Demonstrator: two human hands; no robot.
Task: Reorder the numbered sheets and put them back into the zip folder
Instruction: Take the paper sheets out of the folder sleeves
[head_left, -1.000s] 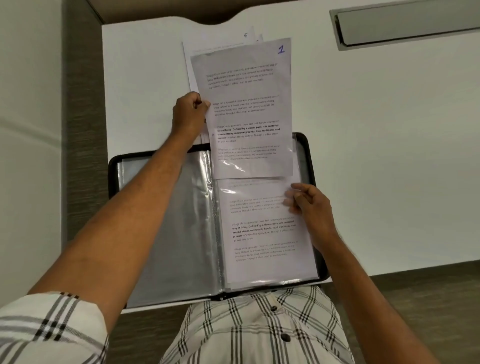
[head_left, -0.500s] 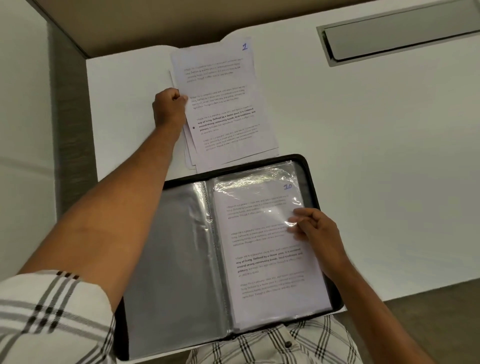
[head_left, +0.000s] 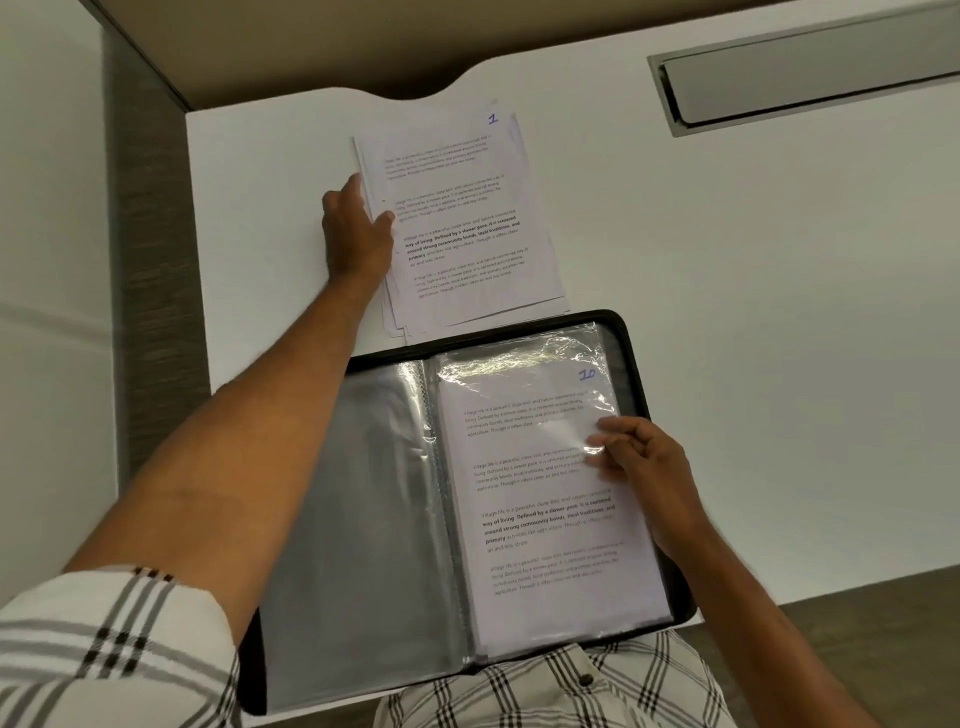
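Under the flat, open left hand (head_left: 358, 236) lay the loose stack (head_left: 462, 218); right hand (head_left: 641, 467) pinched sheet 10's sleeve (head_left: 540, 467), likely next to be emptied.

Bare table (head_left: 753, 312) right of sheet stack (head_left: 467, 218); folder (head_left: 631, 358) seemingly touches its near edge.

We are reaching our left hand (head_left: 357, 234) far forward, arm nearly straight, palm down, fingers loosely spread, while our right hand (head_left: 647, 467) is staying close, fingertips (head_left: 602, 425) pinched together.
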